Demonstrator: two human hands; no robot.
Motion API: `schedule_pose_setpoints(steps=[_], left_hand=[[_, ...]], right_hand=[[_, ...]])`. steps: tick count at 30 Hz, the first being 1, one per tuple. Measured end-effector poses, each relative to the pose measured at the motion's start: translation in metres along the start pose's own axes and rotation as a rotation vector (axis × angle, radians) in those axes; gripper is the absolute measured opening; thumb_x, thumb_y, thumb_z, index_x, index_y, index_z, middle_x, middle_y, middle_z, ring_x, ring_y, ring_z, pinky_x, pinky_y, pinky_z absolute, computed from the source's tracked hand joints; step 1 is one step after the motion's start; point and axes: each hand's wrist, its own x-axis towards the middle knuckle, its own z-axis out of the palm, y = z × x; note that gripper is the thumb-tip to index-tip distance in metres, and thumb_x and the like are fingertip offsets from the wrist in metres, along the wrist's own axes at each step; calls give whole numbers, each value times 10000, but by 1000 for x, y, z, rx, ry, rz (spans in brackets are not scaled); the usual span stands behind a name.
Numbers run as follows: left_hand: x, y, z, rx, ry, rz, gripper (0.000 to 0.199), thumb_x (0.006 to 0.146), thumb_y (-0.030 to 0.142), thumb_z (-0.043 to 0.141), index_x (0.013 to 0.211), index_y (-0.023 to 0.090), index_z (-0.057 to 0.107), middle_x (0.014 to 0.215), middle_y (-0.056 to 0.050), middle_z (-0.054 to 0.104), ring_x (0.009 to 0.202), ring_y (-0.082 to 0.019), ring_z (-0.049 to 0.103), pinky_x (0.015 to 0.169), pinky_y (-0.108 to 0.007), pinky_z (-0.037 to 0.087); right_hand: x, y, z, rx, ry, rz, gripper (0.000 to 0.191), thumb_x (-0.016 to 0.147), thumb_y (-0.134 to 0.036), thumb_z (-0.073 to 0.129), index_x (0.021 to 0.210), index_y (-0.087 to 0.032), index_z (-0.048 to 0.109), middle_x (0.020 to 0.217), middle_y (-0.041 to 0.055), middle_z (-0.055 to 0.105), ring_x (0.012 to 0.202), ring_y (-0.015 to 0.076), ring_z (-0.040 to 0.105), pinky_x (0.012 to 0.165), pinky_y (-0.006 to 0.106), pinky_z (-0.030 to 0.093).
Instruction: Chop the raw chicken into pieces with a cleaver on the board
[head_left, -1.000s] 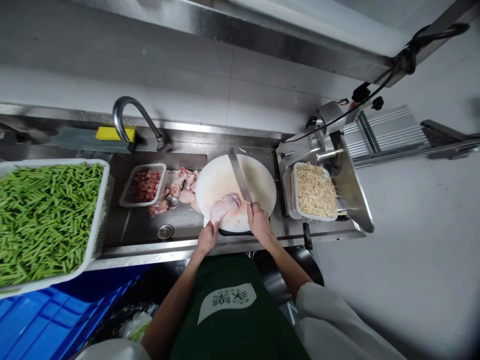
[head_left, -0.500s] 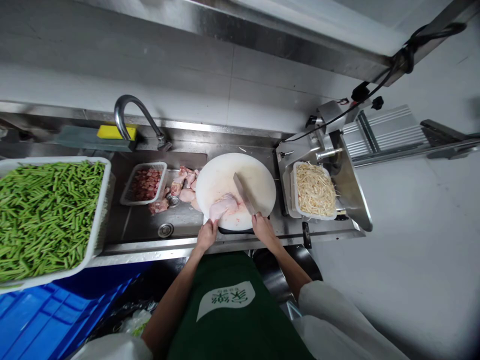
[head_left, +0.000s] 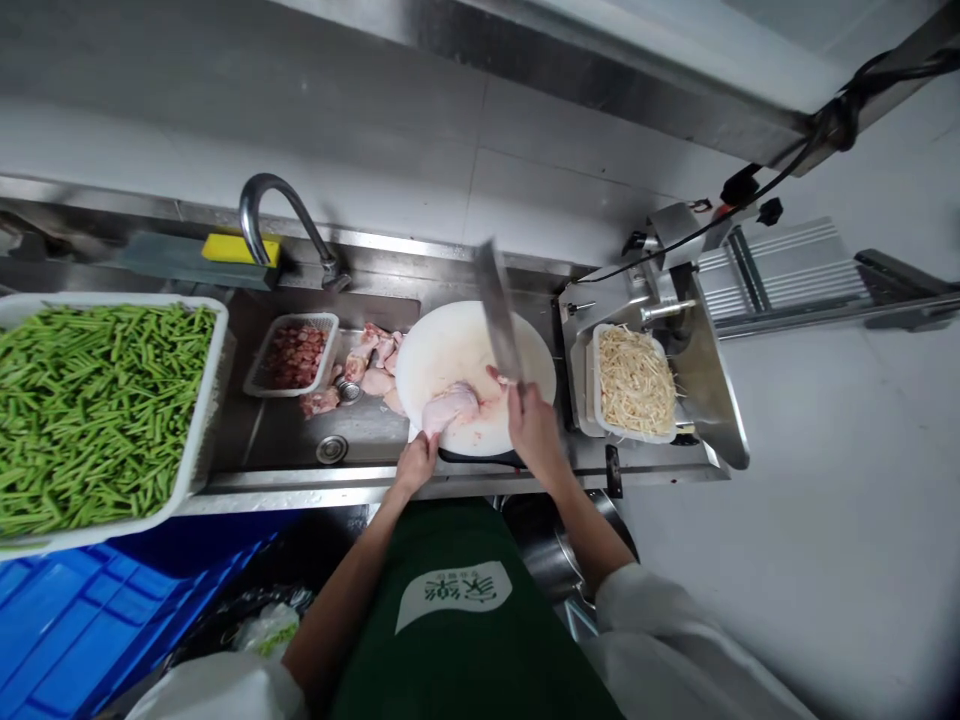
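A raw chicken leg point(head_left: 450, 407) lies on the round white cutting board point(head_left: 439, 335), its skin pale pink. My left hand point(head_left: 418, 463) grips the leg's narrow near end at the board's front edge. A cleaver point(head_left: 498, 312), blurred by motion, is raised above the right part of the board. My right hand point(head_left: 534, 432) is closed round its handle. Beside the blade a small reddish piece of meat point(head_left: 495, 376) shows, apart from the leg; part of it is hidden by the cleaver and hand.
Left of the board, raw chicken pieces point(head_left: 377, 381) lie in the sink point(head_left: 281, 445) beside a basket of diced meat point(head_left: 294, 356). A large crate of cut green beans point(head_left: 105, 420) stands farther left. Bean sprouts point(head_left: 637, 380) fill a basket on the right. A faucet point(head_left: 289, 190) arches behind.
My right hand has lifted the cleaver off the board, its blade now pointing up and away. A small meat piece now shows beside the blade. My left hand keeps hold of the chicken leg.
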Motion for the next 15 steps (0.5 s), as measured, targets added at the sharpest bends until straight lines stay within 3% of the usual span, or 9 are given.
schedule_pose_setpoints(steps=[2,4,8,10,12,15], left_hand=[[0,0,-1,-9,-5,-1,445,1048,436,291,1105,121,600,1006,-195,728,1008,-294,688,785,-326,438],[0,1,-1,-15,-10,-9,449,1047,443,290,1101,126,603,1009,-194,729,1015,-297,687,786,-327,439],[0,1,-2,0,-11,-29,456,1044,450,296,1145,125,599,1017,-190,731,1019,-295,687,777,-322,436],[0,-1,-2,18,-15,-30,461,1044,448,296,1160,119,599,1020,-193,730,1031,-296,685,775,-318,435],[-1,-4,-2,30,-16,-24,467,1047,445,288,1165,117,600,1023,-195,729,1041,-294,684,777,-314,435],[-1,-8,0,25,-13,-15,472,1048,450,282,1178,121,595,1027,-191,729,1022,-289,690,771,-312,434]], right_hand=[[3,-4,-17,115,190,-44,410,1066,-429,282,1184,-130,536,979,147,725,904,241,711,724,284,498],[-2,-6,-4,146,200,-28,421,1067,-420,273,1206,-120,533,1004,159,722,921,237,710,735,284,505],[-20,4,78,-35,-256,150,378,1058,-357,324,1114,-104,598,893,169,730,825,236,714,713,280,495],[-20,15,108,-71,-386,162,350,1053,-352,356,1136,-116,602,943,161,733,879,230,711,755,274,487],[-12,30,116,-49,-410,125,339,1048,-366,383,1148,-130,605,980,146,731,929,222,701,780,262,476],[9,51,97,43,-482,148,376,1051,-401,361,1109,-133,617,870,100,725,818,200,698,698,241,469]])
